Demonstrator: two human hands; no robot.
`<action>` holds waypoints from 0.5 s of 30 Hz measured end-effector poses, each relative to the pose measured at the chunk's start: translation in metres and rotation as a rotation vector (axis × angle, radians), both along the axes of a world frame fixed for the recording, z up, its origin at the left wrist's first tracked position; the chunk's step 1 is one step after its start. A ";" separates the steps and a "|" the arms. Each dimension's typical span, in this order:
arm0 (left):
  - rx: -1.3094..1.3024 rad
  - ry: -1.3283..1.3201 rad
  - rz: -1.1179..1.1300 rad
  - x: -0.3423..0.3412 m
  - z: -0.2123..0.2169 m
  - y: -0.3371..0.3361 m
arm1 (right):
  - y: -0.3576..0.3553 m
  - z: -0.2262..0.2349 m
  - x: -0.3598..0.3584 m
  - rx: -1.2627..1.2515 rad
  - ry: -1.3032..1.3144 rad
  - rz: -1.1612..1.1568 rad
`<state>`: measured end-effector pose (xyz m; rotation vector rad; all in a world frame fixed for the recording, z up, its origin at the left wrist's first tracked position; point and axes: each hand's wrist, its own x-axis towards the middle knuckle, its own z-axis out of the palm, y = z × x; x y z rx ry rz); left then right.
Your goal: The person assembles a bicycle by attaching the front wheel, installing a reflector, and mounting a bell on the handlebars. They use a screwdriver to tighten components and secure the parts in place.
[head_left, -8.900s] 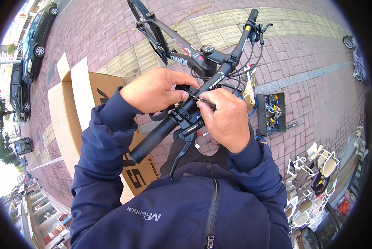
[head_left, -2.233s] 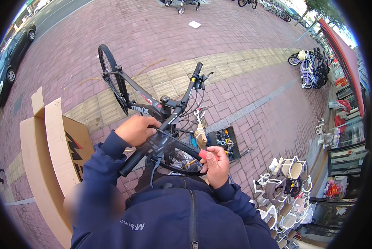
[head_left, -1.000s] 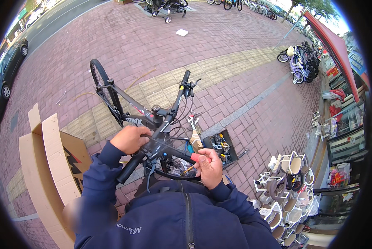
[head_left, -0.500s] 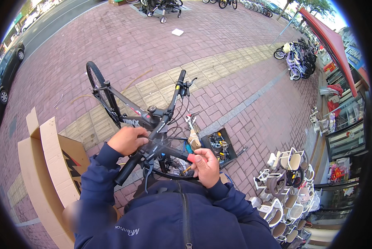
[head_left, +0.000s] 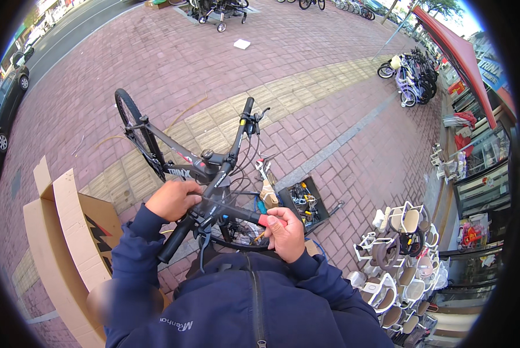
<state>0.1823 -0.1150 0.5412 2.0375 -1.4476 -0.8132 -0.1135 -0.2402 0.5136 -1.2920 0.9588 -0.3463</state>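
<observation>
A dark bicycle with its handlebar (head_left: 220,178) stands right in front of me, its front end towards my body. My left hand (head_left: 174,200) is closed beside the handlebar's near half; whatever its fingertips hold is hidden. Between my hands a black bar-like piece with a red end (head_left: 263,220) crosses over the handlebar. My right hand (head_left: 285,233) pinches the red end between thumb and fingers. Below my left hand is the near black handlebar grip (head_left: 176,240) with its brake lever (head_left: 205,246).
An open cardboard box (head_left: 68,226) stands at the left. Right of the handlebar are wrenches (head_left: 263,169) and a dark tool box (head_left: 306,203). White-framed child seats (head_left: 405,261) cluster at the right. Small bicycles (head_left: 411,81) stand farther off; a dark car (head_left: 6,116) is parked far left.
My left hand has shifted slightly left and down. My right hand has stayed close to its place at the red end. The whole view has shifted a little.
</observation>
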 end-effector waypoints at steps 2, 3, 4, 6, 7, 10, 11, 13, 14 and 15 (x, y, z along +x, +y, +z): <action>0.000 -0.002 0.006 0.000 -0.001 0.000 | -0.001 0.001 -0.002 -0.052 -0.225 -0.005; -0.014 0.006 0.003 0.000 -0.002 0.000 | -0.001 0.001 -0.002 -0.090 -0.295 -0.011; -0.010 0.005 0.004 0.000 -0.002 0.000 | -0.003 0.002 -0.004 -0.085 -0.248 -0.021; -0.004 0.009 0.006 0.000 -0.002 0.000 | -0.003 0.002 -0.003 -0.076 -0.142 0.027; -0.002 0.012 0.007 0.000 -0.002 0.000 | -0.002 0.002 -0.001 -0.071 -0.053 0.029; 0.008 0.014 0.009 0.000 0.000 0.001 | -0.002 0.002 0.005 -0.100 -0.219 -0.012; 0.010 0.014 0.010 0.000 0.000 0.000 | -0.001 0.001 0.005 -0.169 -0.287 -0.035; -0.003 0.011 -0.001 0.001 0.000 0.000 | -0.001 0.000 0.006 -0.337 -0.272 -0.001; 0.001 0.001 -0.006 0.001 0.000 0.000 | -0.002 -0.001 0.005 -0.205 -0.175 0.000; -0.002 0.010 -0.008 0.001 0.001 0.000 | -0.002 -0.001 0.002 -0.069 -0.027 -0.013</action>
